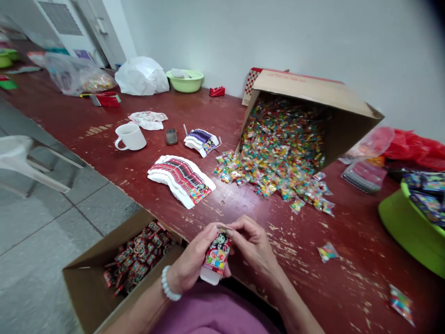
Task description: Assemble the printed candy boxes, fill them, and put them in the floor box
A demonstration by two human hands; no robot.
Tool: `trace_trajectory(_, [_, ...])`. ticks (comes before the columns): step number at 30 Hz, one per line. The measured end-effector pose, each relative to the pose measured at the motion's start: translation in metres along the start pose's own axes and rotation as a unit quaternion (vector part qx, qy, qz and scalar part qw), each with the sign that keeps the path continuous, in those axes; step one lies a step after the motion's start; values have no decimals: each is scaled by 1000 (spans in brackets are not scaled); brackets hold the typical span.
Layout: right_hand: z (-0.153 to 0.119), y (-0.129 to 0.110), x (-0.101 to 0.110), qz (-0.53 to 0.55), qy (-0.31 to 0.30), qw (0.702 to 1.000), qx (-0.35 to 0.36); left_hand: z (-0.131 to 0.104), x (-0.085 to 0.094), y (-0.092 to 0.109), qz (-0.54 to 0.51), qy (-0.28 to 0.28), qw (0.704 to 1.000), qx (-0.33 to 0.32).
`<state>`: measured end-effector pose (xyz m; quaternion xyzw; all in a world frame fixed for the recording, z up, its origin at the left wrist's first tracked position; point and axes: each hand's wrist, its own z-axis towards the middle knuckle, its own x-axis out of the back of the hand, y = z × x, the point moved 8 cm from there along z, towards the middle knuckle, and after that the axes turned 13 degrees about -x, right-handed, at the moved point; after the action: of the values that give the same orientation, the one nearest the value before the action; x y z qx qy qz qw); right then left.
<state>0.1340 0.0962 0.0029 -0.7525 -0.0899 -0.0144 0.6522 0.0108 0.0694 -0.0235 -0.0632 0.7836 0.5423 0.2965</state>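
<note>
A small red printed candy box (218,253) is held upright over the table's front edge. My left hand (194,255) wraps round its side, with a beaded bracelet at the wrist. At the top end, my right hand (252,241) pinches the box's flap between thumb and fingers. The white flap at the lower end hangs open. Whether anything is inside the box cannot be seen. Beyond my hands lies a fanned stack of flat red cartons (182,178). Clear packets of colourful candy (278,171) spill from a tipped cardboard box (306,86).
On the floor at left, a cardboard carton (83,287) contains many filled red boxes. A white mug (131,137), purple flat cartons (200,140) and a green basin (187,82) stand farther back. At right is a lime-green tub (399,222); loose candy packets (327,252) lie nearer.
</note>
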Motion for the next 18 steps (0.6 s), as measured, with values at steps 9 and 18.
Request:
trace_trajectory(9, [-1, -4, -13, 88, -89, 990, -60, 4, 1, 0, 80, 40, 996, 2])
trace_trajectory(18, [5, 7, -11, 154, -71, 979, -114, 4, 3, -2, 134, 29, 991, -2])
